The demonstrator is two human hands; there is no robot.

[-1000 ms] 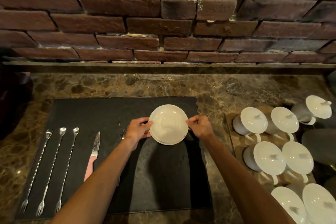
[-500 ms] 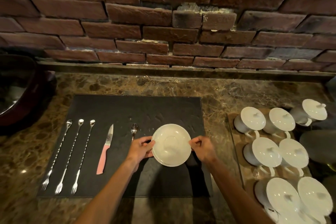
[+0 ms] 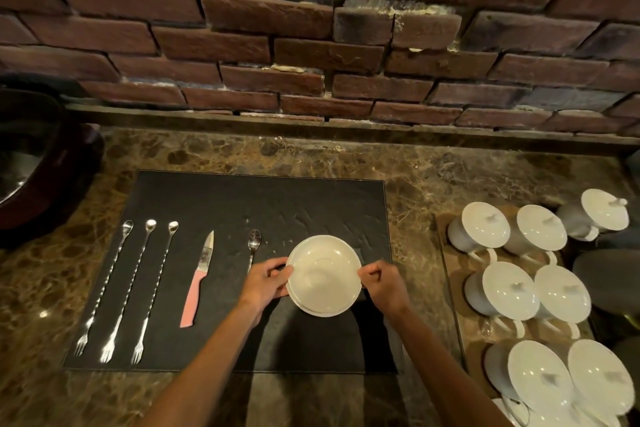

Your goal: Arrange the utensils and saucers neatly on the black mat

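On the black rectangular mat (image 3: pixel 263 204), left hand (image 3: pixel 265 282) and right hand (image 3: pixel 382 284) pinch stacked round white saucers (image 3: pixel 323 276) by the rim, likely for squaring beside the small steel spoon (image 3: pixel 254 246).

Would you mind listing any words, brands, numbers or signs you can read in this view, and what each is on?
None can be read.
The knife blade bears faint dark marks, too blurred to read.
The saucers, held by the left hand and right hand, the spoon, the three long bar forks, the black mat and the lidded cups show no lettering.
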